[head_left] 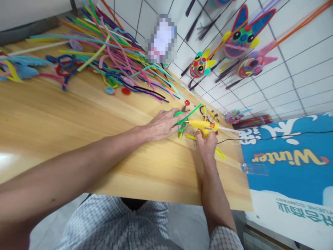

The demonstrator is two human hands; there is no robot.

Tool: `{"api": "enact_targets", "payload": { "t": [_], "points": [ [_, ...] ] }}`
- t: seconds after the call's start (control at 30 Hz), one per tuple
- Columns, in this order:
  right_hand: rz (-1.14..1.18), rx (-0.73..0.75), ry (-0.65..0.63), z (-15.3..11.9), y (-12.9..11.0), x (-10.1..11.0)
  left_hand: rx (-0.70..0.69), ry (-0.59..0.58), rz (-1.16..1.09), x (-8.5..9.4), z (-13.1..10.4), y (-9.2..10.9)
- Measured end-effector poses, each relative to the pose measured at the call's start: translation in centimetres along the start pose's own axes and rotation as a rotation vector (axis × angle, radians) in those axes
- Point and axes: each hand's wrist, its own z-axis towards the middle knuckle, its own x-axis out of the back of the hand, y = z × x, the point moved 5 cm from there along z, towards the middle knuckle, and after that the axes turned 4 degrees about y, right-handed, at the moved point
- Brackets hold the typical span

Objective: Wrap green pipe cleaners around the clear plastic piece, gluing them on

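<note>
My right hand [206, 144] is wrapped round the handle of a yellow hot glue gun [201, 125], with a clear glue stick [229, 130] poking out of its back end. The gun's metal nozzle points left, at a green pipe-cleaner piece [180, 119]. My left hand [163, 125] holds that piece against the wooden table, its fingers partly covering it. One green strand [195, 110] sticks out from it to the upper right. Near the gun lie bent yellow pipe cleaners [220, 153] and a small red disc [187, 102].
A big heap of coloured pipe cleaners [122, 59] covers the table's back left. Animal-faced ornaments [238, 41] hang on the tiled wall. At right are a clear bottle [256, 169], a dark red cylinder [253, 121] and a black cord [275, 138] across a blue printed sheet [286, 177].
</note>
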Motion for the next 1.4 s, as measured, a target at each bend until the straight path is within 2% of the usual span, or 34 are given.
{"api": "enact_targets", "payload": {
  "t": [0.5,0.77,0.93,1.0,1.07,1.2,1.3,1.4],
  "points": [
    [-0.056,0.008,0.031,-0.1,-0.6,0.3,0.001,-0.009,0.011,0.3,0.0,0.3],
    [-0.11,0.078,0.153,-0.4,-0.9,0.7,0.026,-0.032,-0.003,0.3,0.0,0.0],
    [0.017,0.028,0.148,-0.2,-0.3,2.1,0.013,-0.023,-0.018,0.4,-0.1,-0.3],
    [0.084,0.002,0.173,1.0,1.0,3.4,0.015,-0.017,-0.018,0.6,-0.1,-0.3],
    [0.082,-0.027,0.221,2.8,3.3,5.0,0.021,-0.021,-0.02,0.6,-0.1,-0.4],
    [-0.147,-0.238,0.271,6.2,10.0,7.6,0.03,-0.036,-0.02,0.6,-0.1,-0.5],
    [-0.216,-0.355,0.238,7.2,14.2,7.9,0.026,-0.028,-0.039,0.6,-0.1,-0.6],
    [-0.241,-0.437,0.232,7.2,16.8,7.2,0.027,-0.016,-0.055,0.7,-0.1,-0.7]
  ]
}}
